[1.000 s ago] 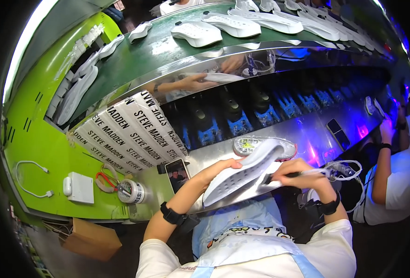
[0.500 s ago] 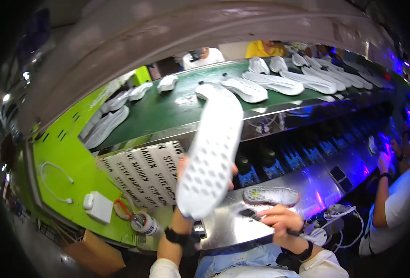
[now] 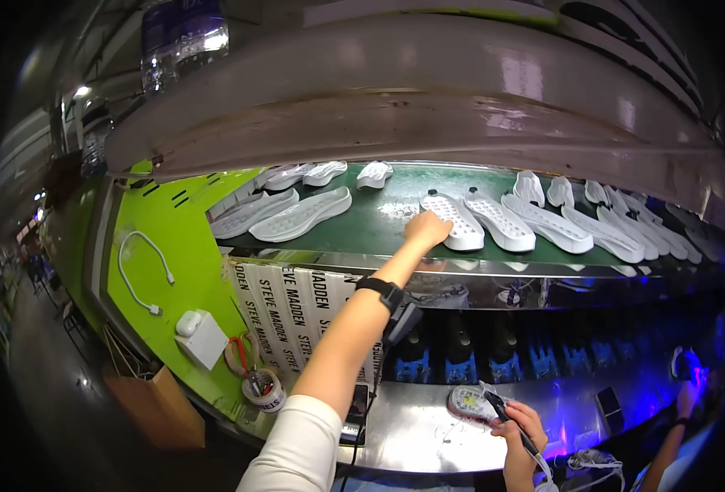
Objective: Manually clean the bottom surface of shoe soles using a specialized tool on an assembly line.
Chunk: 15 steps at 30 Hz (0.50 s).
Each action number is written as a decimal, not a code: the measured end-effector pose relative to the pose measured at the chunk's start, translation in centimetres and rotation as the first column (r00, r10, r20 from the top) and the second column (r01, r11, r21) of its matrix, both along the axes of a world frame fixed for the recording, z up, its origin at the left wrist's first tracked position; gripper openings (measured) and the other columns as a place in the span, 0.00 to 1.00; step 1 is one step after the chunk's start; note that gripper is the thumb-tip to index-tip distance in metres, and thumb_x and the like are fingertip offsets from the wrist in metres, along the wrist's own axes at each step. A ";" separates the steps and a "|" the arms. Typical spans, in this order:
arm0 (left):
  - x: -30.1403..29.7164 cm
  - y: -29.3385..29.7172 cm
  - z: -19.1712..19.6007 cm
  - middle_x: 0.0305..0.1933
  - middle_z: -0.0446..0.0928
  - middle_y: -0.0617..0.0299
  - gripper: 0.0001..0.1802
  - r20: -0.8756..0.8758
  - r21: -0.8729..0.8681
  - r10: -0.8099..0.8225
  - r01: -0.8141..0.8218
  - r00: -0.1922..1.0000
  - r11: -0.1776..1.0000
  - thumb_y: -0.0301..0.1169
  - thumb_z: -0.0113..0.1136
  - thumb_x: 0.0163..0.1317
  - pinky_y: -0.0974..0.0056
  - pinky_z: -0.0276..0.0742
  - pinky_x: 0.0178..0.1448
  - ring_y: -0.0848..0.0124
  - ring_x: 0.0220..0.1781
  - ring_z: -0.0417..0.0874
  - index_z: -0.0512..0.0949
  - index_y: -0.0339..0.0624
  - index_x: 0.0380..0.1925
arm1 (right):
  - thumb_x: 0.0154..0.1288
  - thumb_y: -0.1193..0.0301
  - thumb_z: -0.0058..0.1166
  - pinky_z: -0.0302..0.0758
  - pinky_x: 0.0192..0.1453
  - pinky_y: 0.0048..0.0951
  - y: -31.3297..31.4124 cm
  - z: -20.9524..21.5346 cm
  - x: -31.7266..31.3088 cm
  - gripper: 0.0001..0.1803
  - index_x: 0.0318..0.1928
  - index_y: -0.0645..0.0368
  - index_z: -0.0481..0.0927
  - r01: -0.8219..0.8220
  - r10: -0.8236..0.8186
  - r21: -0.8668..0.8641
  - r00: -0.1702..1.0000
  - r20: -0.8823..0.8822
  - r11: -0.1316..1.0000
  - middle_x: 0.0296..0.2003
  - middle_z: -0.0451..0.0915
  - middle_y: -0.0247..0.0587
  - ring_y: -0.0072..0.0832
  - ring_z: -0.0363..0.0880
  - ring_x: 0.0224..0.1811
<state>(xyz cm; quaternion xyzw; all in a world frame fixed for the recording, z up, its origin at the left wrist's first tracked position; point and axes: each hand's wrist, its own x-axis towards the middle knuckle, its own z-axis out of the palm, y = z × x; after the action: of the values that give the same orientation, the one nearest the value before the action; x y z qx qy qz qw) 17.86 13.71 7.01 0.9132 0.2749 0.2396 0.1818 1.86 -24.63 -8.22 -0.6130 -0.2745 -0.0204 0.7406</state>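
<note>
My left hand (image 3: 430, 228) reaches far forward over the green conveyor belt (image 3: 379, 217). Its fingers are closed at the left edge of a white shoe sole (image 3: 463, 230) lying there, one with small holes and a black bit at its far end. My right hand (image 3: 522, 430) is low over the metal bench, closed round a black pen-like tool (image 3: 514, 426) with a pale cable. Beside the tool's tip rests a pale, patterned shoe part (image 3: 469, 402), partly hidden by the tool and hand.
Several more white soles (image 3: 572, 234) line the belt, others (image 3: 305, 215) at left. Black and blue upright objects (image 3: 461, 361) fill the shelf below. A printed sheet (image 3: 284, 307), a tool cup (image 3: 264, 389) and a white box (image 3: 201, 340) stand left. Another person's arm (image 3: 666, 447) shows at right.
My left arm has stretched forward. The sole it held up over the bench now lies on the belt. My right hand has brought the pen-like tool upright, and the view has tilted up.
</note>
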 end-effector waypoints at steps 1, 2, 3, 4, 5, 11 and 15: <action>0.4 0.7 -0.3 0.47 0.80 0.38 0.25 0.089 -0.048 0.024 -0.020 0.996 0.999 0.44 0.55 0.60 0.52 0.79 0.53 0.52 0.50 0.83 0.81 0.30 0.42 | 0.59 0.83 0.55 0.83 0.37 0.27 0.1 0.6 -0.6 0.12 0.45 0.75 0.79 0.027 -0.027 -0.005 0.997 -0.070 1.000 0.45 0.78 0.53 0.33 0.83 0.35; 0.6 1.6 -0.2 0.47 0.80 0.38 0.25 0.092 -0.048 0.044 -0.039 0.995 0.998 0.44 0.55 0.60 0.52 0.79 0.53 0.52 0.50 0.83 0.81 0.30 0.42 | 0.59 0.83 0.55 0.83 0.37 0.27 0.0 0.4 -0.5 0.12 0.45 0.75 0.79 0.007 -0.008 -0.005 0.998 -0.066 1.000 0.45 0.78 0.53 0.33 0.83 0.35; 0.9 2.5 -0.4 0.44 0.81 0.41 0.22 0.319 -0.408 -0.011 0.148 0.948 0.901 0.41 0.56 0.59 0.52 0.80 0.50 0.54 0.49 0.84 0.80 0.30 0.42 | 0.58 0.78 0.59 0.81 0.39 0.30 -0.8 -0.4 -0.3 0.10 0.42 0.65 0.82 0.009 -0.009 0.006 1.000 -0.002 1.000 0.38 0.81 0.47 0.35 0.83 0.34; 0.0 1.4 -0.1 0.41 0.82 0.45 0.19 0.527 -0.660 0.025 0.390 0.850 0.642 0.37 0.57 0.59 0.53 0.82 0.47 0.57 0.48 0.84 0.80 0.30 0.41 | 0.57 0.73 0.63 0.79 0.40 0.32 -1.4 -1.6 0.3 0.08 0.39 0.55 0.86 0.030 -0.031 0.004 0.998 0.052 1.000 0.31 0.84 0.41 0.37 0.83 0.33; -1.3 0.5 0.1 0.39 0.79 0.52 0.21 0.521 -0.754 0.051 0.431 0.852 0.495 0.31 0.56 0.59 0.57 0.83 0.37 0.62 0.45 0.83 0.72 0.30 0.50 | 0.56 0.84 0.56 0.83 0.39 0.27 -2.0 -3.1 1.2 0.14 0.45 0.74 0.79 0.031 -0.048 -0.066 0.962 -0.269 0.997 0.39 0.81 0.50 0.31 0.83 0.35; -19.1 -7.1 -5.3 0.53 0.76 0.47 0.31 0.817 -0.574 0.020 0.808 0.577 0.130 0.35 0.53 0.61 0.58 0.82 0.53 0.61 0.50 0.82 0.62 0.33 0.63 | 0.56 0.81 0.57 0.79 0.39 0.27 -2.1 -1.8 1.9 0.17 0.47 0.73 0.80 -0.044 0.085 0.122 0.928 -0.364 0.992 0.40 0.83 0.50 0.30 0.83 0.38; -26.1 -11.2 -16.7 0.63 0.67 0.36 0.46 0.777 -0.439 0.165 0.711 0.607 -0.549 0.41 0.57 0.51 0.42 0.78 0.59 0.43 0.62 0.73 0.55 0.29 0.67 | 0.53 0.83 0.54 0.74 0.46 0.25 -0.9 -1.3 0.3 0.18 0.47 0.72 0.81 -0.281 0.271 -0.021 0.941 -0.204 0.959 0.40 0.83 0.49 0.28 0.80 0.38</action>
<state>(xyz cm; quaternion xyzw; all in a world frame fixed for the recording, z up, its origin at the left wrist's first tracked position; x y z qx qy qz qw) -8.25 2.47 -9.72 0.2403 -0.0690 0.0554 0.9667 2.14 -25.58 -9.48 -0.5857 -0.2827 0.1519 0.7443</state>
